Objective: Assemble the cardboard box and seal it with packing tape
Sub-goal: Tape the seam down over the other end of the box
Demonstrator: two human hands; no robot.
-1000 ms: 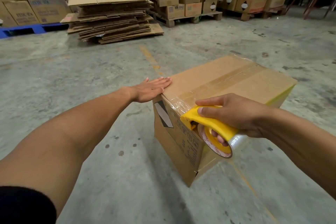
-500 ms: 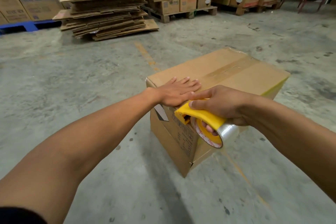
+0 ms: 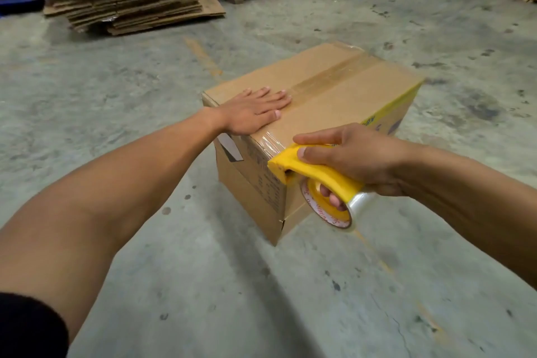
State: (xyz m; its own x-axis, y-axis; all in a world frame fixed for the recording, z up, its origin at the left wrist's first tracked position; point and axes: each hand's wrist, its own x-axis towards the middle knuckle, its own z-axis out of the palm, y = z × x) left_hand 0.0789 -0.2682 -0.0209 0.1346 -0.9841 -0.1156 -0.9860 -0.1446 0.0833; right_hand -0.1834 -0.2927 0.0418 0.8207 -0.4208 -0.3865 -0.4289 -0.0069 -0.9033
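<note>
Warehouse concrete floor [image 3: 122,90] | cardboard box [image 3: 343,96] centre | left hand [image 3: 255,109] flat on top, fingers spread, 10 o'clock | right hand [image 3: 354,158] fingers clamped on yellow tape dispenser [image 3: 316,176], 5 o'clock corner

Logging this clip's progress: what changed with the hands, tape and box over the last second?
The left hand slid from the box's near-left edge onto its top, flat beside the taped seam. The right hand drew the dispenser off the top edge, down past the near corner. Unchanged: the right hand's grip on the dispenser, the box on the floor, the seam tape.
</note>
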